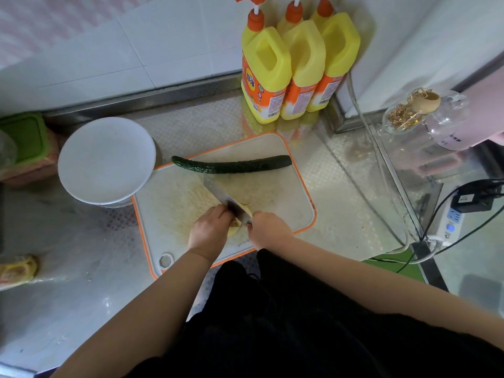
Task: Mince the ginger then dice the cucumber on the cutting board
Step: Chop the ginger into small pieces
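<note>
A person works at a steel surface (pixel 68 268), both hands at the centre of the frame over a white board (pixel 289 203) with an orange rim. The left hand (pixel 210 230) curls its fingers down on a pale yellow piece of ginger (pixel 235 223), pinning it to the board. The right hand (pixel 268 227) is wrapped round the handle of a cleaver (pixel 221 195), whose blade angles toward the upper left and meets the ginger just beside the left fingers. A whole dark green cucumber (pixel 231 165) lies uncut across the board's far side, above the blade. A white bowl (pixel 106 159) stands at centre left, its edge overlapping the board's corner. Three yellow bottles (pixel 297 69) with orange pumps stand against the wall at the top centre. A power strip (pixel 450 225) lies at the right edge.
</note>
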Tool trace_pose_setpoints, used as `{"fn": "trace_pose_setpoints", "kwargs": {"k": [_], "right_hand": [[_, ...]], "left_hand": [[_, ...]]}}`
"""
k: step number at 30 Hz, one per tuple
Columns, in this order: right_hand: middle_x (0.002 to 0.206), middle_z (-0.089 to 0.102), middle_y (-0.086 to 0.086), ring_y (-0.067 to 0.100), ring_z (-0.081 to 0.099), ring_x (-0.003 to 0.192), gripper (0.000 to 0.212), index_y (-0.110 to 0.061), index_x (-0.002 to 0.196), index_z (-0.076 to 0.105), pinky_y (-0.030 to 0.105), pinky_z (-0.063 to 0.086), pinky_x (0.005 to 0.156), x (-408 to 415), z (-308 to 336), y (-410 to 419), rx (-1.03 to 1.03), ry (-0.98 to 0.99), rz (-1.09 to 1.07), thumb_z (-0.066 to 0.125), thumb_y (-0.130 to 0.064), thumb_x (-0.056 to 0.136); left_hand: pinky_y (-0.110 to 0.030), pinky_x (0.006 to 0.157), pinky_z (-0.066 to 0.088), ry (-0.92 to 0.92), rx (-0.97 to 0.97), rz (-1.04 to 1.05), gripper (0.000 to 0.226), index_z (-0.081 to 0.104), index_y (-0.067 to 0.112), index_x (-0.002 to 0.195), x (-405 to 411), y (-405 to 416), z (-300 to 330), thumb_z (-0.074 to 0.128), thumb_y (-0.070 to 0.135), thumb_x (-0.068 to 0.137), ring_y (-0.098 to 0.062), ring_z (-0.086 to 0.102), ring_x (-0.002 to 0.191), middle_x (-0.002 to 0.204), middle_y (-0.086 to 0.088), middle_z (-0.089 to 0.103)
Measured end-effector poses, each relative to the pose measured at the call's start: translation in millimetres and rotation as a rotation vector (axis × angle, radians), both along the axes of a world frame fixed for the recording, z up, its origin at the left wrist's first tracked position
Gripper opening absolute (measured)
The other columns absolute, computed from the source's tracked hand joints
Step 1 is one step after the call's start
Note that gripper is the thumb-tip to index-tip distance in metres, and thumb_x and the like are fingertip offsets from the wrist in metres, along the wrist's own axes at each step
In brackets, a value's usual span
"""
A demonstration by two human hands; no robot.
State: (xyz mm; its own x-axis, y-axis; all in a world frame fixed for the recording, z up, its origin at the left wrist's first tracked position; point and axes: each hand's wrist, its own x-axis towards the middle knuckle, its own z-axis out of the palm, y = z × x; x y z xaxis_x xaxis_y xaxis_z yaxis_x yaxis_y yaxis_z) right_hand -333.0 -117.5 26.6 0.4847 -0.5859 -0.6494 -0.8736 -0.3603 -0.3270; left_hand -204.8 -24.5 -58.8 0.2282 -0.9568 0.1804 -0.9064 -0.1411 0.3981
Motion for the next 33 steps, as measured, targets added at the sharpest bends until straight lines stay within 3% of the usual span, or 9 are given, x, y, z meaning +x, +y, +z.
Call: {"fn": "trace_pose_setpoints", "kwargs": {"k": [16,22,25,28,31,33], "right_hand": [[0.108,0.064,0.015,0.030,0.062,0.100,0.025,-0.001,0.112,0.056,0.032,0.046,0.076,7,-13,6,0.039,0.022,-0.025,0.044,-0.018,0.099],[0.076,0.057,0.003,0.023,0.057,0.078,0.023,-0.012,0.095,0.059,0.028,0.040,0.060,2,-14,-5,0.148,-0.045,-0.177,0.048,-0.032,0.097],[0.069,0.050,-0.001,0.022,0.054,0.077,0.028,-0.011,0.095,0.058,0.026,0.035,0.055,-3,-13,-10,0.158,-0.050,-0.164,0.046,-0.035,0.098],[0.085,0.055,0.005,0.025,0.059,0.089,0.035,-0.006,0.105,0.058,0.030,0.040,0.068,-7,-9,-10,0.088,-0.023,-0.086,0.043,-0.036,0.100],[0.099,0.062,0.013,0.030,0.060,0.100,0.034,-0.004,0.109,0.058,0.035,0.044,0.076,-10,-7,-6,0.031,-0.025,-0.025,0.043,-0.033,0.100],[0.106,0.063,0.014,0.031,0.060,0.102,0.033,-0.005,0.109,0.058,0.037,0.046,0.080,-9,-8,-2,0.010,-0.016,-0.007,0.042,-0.033,0.100]], "left_hand": [[-0.029,0.041,0.047,0.036,-0.018,0.020,0.022,0.073,0.013,0.078,0,0,-5,0.082,-0.003,0.066,-0.021,0.061,0.071,0.083,-0.002,0.067],[-0.031,0.043,0.049,-0.022,-0.025,-0.008,0.007,0.071,0.013,0.078,1,1,-4,0.068,0.010,0.083,-0.019,0.061,0.072,0.080,-0.001,0.064],[-0.034,0.054,0.055,-0.001,-0.055,0.014,0.021,0.071,0.011,0.079,1,5,2,0.053,0.018,0.088,-0.021,0.060,0.080,0.085,-0.002,0.065],[-0.038,0.075,0.053,0.043,-0.042,0.135,0.016,0.070,0.010,0.095,-2,22,14,0.064,0.021,0.086,-0.024,0.055,0.096,0.101,-0.006,0.063],[-0.043,0.081,0.053,0.083,0.182,0.268,0.056,0.064,0.009,0.114,-8,42,16,0.082,0.036,0.069,-0.030,0.056,0.102,0.112,-0.009,0.059],[-0.046,0.082,0.053,0.116,0.283,0.323,0.068,0.059,0.006,0.118,-11,48,14,0.086,0.038,0.064,-0.033,0.057,0.103,0.113,-0.011,0.058]]}}
